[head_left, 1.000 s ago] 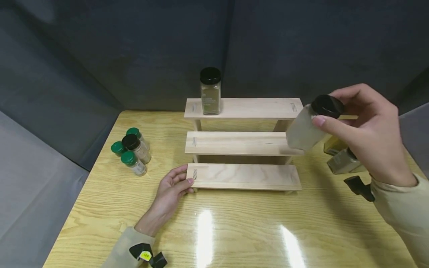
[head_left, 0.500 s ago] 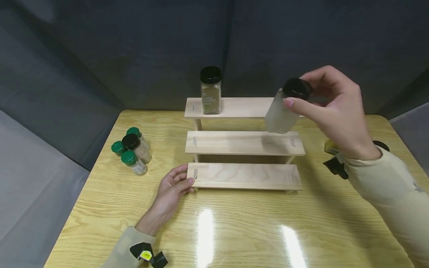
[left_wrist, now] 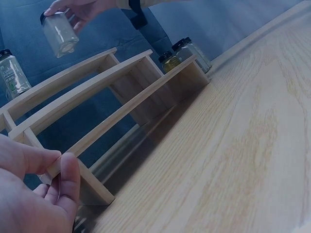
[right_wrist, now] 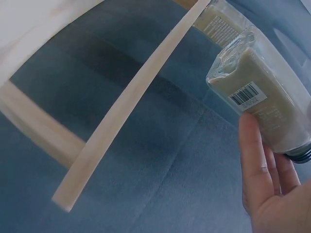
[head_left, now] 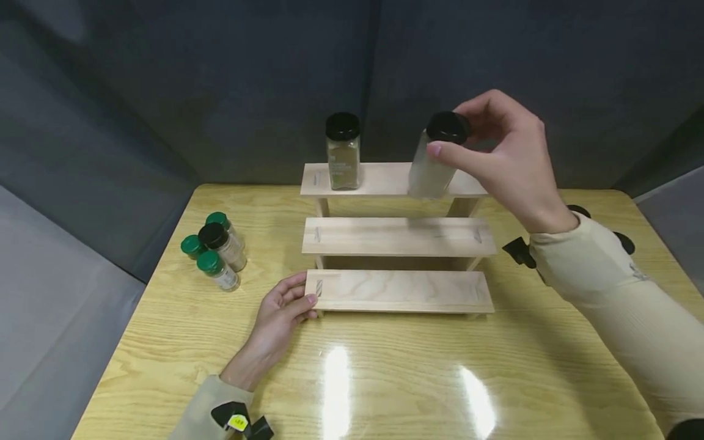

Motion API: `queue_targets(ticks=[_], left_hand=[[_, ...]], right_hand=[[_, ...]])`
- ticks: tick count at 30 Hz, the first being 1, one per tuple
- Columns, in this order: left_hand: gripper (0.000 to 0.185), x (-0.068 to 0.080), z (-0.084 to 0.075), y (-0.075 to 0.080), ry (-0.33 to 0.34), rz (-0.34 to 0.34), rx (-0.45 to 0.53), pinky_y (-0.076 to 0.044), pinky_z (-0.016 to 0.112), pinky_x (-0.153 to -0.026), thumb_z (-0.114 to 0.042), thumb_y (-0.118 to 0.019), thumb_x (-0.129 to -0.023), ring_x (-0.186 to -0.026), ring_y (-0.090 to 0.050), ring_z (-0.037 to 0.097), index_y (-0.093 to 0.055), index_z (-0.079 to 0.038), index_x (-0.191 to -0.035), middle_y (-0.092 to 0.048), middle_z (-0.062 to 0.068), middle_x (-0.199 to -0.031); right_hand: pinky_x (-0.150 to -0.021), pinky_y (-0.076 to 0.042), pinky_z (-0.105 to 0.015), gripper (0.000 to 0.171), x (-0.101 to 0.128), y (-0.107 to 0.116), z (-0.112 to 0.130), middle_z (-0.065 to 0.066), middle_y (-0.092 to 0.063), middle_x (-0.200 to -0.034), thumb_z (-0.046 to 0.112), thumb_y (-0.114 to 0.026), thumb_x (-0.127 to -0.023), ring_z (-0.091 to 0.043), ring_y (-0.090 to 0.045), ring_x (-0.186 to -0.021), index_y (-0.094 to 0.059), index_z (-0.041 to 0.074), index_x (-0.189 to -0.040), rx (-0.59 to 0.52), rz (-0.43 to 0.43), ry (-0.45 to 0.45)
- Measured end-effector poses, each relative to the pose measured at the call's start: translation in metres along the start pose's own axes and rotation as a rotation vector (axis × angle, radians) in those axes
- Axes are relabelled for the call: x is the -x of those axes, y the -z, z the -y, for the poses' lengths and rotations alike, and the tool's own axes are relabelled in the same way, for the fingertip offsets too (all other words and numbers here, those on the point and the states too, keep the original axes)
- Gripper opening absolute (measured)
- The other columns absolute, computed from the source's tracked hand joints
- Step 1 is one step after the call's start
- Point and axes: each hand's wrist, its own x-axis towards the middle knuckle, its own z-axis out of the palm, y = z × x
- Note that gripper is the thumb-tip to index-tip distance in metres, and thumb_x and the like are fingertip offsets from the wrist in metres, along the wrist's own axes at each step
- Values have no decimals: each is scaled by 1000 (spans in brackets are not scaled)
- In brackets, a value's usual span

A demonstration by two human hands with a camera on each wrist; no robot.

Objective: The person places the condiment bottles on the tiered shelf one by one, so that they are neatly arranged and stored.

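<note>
My right hand (head_left: 508, 156) holds a square glass spice jar (head_left: 429, 171) by its black lid, between thumb and fingers. The jar tilts, its base overlapping the top shelf in the head view. Pale contents and a barcode label show on the jar (right_wrist: 262, 92) in the right wrist view. Below left, my left hand (head_left: 280, 311) pinches the front left corner of the lowest shelf (head_left: 401, 290) of a three-step wooden rack. Another black-lidded spice jar (head_left: 344, 162), greenish-brown inside, stands upright near the left end of the top shelf.
On the table (head_left: 396, 379), left of the rack, green-capped small jars (head_left: 222, 272) surround a black-capped one (head_left: 222, 241). Several more jars (left_wrist: 182, 53) stand beyond the rack's right end, partly behind my right arm in the head view. Dark cloth (head_left: 275, 79) hangs behind.
My right hand has carried the jar left and up, from beside the rack's right end to the top shelf. My left hand stays at the rack's corner.
</note>
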Motion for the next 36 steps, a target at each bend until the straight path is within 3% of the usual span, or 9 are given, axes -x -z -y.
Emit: queue_targets(ticks=[16, 36], left_hand=[[56, -1, 1, -1, -21, 20, -17, -60, 24, -80, 11, -61, -105, -93, -67, 16, -41, 8, -157, -64, 16, -122], [56, 6, 1, -1, -24, 29, -8, -60, 24, -81, 11, -61, -105, -94, -66, 16, -40, 8, -157, -63, 16, -123]], right_hand=[[-80, -50, -26, 40, -21, -26, -3, 1, -73, -108, 23, -94, -87, -18, -68, -90, -75, 11, -121, 55, 50, 22], [-80, -51, -26, 40, -27, -40, -7, 2, -73, -108, 27, -94, -87, -18, -68, -90, -75, 12, -119, 35, 77, 10]])
